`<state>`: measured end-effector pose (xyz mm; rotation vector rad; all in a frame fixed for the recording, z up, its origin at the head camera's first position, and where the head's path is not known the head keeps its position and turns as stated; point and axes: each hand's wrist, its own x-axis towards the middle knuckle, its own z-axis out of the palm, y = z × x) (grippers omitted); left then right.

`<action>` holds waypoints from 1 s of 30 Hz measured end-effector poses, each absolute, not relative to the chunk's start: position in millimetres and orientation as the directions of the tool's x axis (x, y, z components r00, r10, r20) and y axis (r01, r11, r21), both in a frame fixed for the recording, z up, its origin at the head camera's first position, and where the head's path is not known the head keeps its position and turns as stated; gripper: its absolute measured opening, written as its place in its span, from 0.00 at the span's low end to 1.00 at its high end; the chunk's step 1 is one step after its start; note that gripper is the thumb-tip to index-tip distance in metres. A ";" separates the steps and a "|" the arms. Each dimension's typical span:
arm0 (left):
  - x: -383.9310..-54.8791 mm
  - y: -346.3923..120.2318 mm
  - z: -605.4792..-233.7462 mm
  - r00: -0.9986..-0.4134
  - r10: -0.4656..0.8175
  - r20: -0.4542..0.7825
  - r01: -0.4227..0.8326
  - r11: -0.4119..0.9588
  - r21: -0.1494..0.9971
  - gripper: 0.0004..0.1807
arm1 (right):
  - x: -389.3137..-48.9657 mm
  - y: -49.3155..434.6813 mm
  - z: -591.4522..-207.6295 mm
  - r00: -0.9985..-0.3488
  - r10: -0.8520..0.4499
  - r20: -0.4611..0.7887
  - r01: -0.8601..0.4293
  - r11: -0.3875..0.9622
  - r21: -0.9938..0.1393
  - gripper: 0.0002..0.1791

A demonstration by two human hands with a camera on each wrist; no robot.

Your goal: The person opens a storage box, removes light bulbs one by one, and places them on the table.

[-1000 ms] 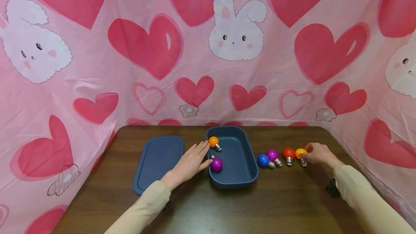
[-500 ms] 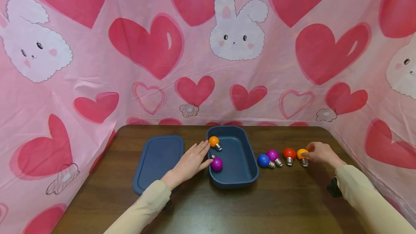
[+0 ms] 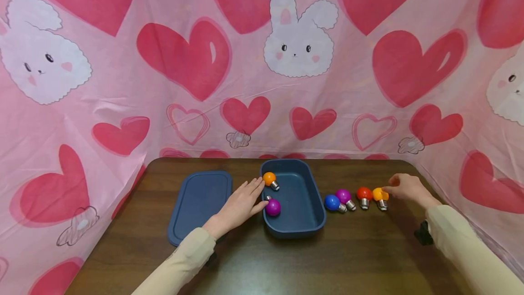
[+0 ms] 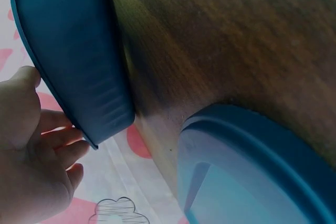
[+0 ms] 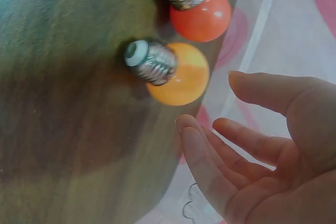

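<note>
Yellow bulb [image 3: 378, 194] lies on tabletop [image 3: 348, 254], just left of the right hand [image 3: 408, 189], the nearer; its fingers parted, grasping nothing. Long axis runs toward the person, metal base [image 3: 382, 205] nearer. Left fingers [image 3: 250, 186] extended on box [image 3: 294, 232] rim.

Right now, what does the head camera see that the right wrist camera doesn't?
Only the head view shows the box, an orange bulb and a purple bulb inside it, the lid, the left hand, and a blue bulb and second purple bulb on the table. Only the right wrist view shows the palm side of the right hand and the gap between its fingertips and the yellow bulb. Both show the right hand, yellow bulb, red bulb, table and cloth.
</note>
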<state>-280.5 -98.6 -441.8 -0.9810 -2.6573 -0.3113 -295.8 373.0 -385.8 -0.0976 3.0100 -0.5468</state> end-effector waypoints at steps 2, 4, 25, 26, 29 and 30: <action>-279.9 -98.7 -441.0 -0.726 0.596 0.342 0.661 0.743 0.107 0.33 | -296.7 371.6 -382.9 -0.995 -0.086 -0.042 -0.068 0.939 -0.337 0.25; -279.5 -98.6 -440.1 -0.728 0.595 0.342 0.661 0.742 0.115 0.33 | -297.7 369.1 -380.5 -0.995 -0.099 -0.009 -0.091 0.943 -0.320 0.25; -280.5 -99.5 -441.6 -0.727 0.600 0.335 0.663 0.740 0.113 0.33 | -305.0 286.0 -351.2 -0.952 -0.290 0.101 -0.306 0.883 -0.356 0.24; -280.5 -99.6 -441.6 -0.729 0.598 0.333 0.661 0.741 0.116 0.33 | -305.9 281.7 -350.6 -0.948 -0.299 0.107 -0.317 0.879 -0.357 0.23; -280.5 -99.7 -442.5 -0.734 0.595 0.327 0.657 0.744 0.120 0.33 | -309.5 269.2 -349.4 -0.934 -0.329 0.135 -0.356 0.863 -0.357 0.21; -280.6 -99.6 -442.9 -0.734 0.595 0.329 0.657 0.743 0.122 0.33 | -311.1 265.0 -349.6 -0.929 -0.339 0.148 -0.370 0.857 -0.359 0.21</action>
